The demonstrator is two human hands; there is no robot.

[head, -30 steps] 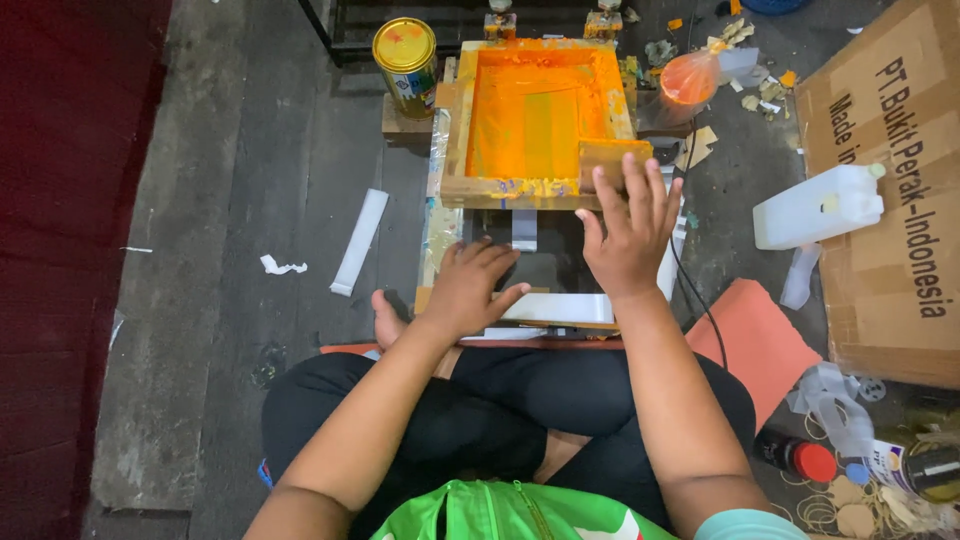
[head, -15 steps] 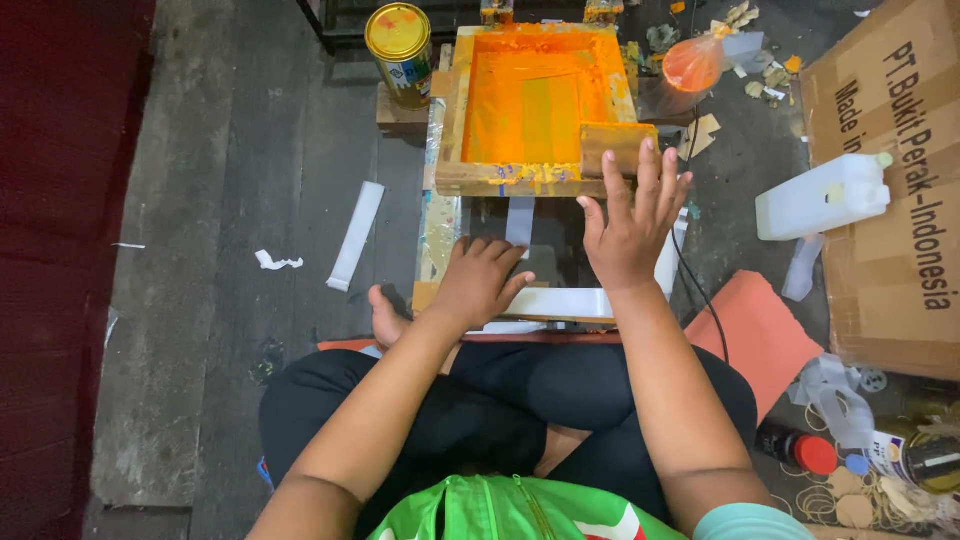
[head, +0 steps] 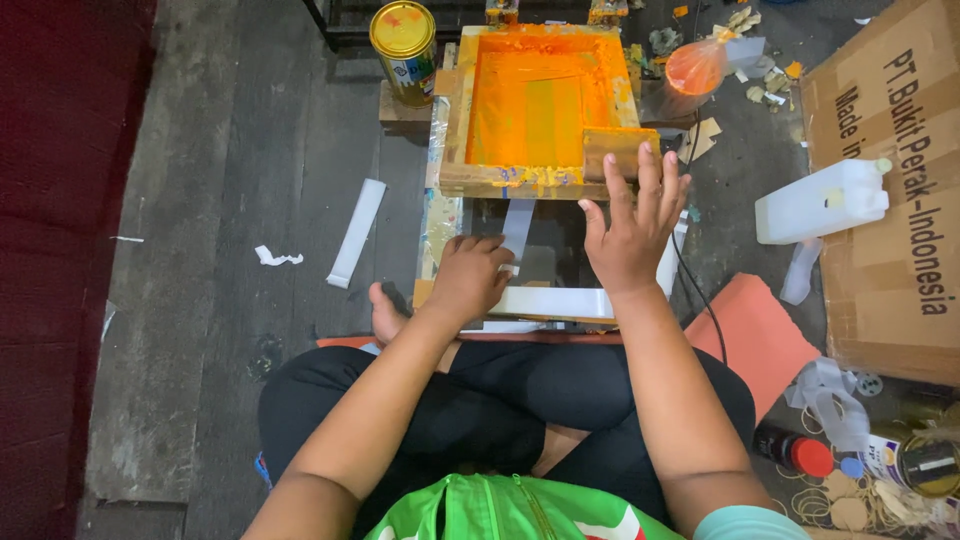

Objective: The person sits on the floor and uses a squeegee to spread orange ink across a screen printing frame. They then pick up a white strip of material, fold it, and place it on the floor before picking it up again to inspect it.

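A wooden screen-printing frame (head: 455, 120) coated in orange ink is tilted up over a dark printing base (head: 560, 255). A wooden squeegee (head: 615, 150) rests in the frame's near right corner. My left hand (head: 472, 280) lies palm down on the base, fingers on a white strip (head: 550, 302) lying along its near edge. A second white strip (head: 517, 225) runs under the frame. My right hand (head: 635, 225) hovers with fingers spread just below the squeegee, holding nothing.
A yellow-lidded paint can (head: 403, 35) stands left of the frame. A white jerrycan (head: 822, 200) and a cardboard box (head: 890, 180) sit at right, with an orange pad (head: 765, 335). White strips (head: 357, 232) lie on the floor at left. My foot (head: 383, 312) rests beside the base.
My right hand has stayed raised near the squeegee, fingers spreading slightly. My left hand has pressed lower onto the base near the white strip.
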